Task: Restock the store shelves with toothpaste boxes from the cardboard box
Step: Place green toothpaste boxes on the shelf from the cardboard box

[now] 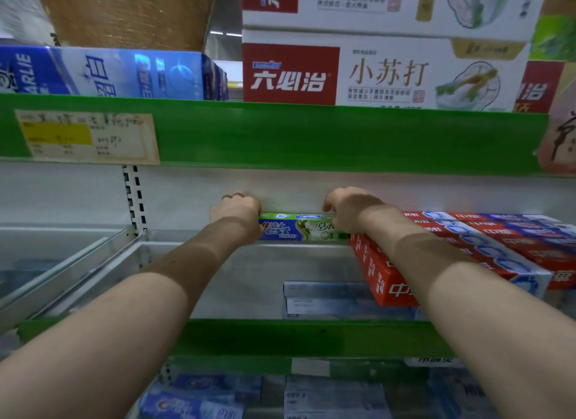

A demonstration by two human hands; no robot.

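Green-railed store shelving (311, 138) fills the view; its grey deck (249, 278) meets a white back panel (280, 188). Red toothpaste boxes (498, 247) stack at 3 o'clock. At centre the green toothpaste box (299, 228) lies against the panel, left hand (235, 211) and right hand (352, 209) gripping its ends

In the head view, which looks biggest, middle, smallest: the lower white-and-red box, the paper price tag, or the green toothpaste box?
1. lower white-and-red box
2. paper price tag
3. green toothpaste box, but the left hand and right hand hide its ends, and it sits farther back.
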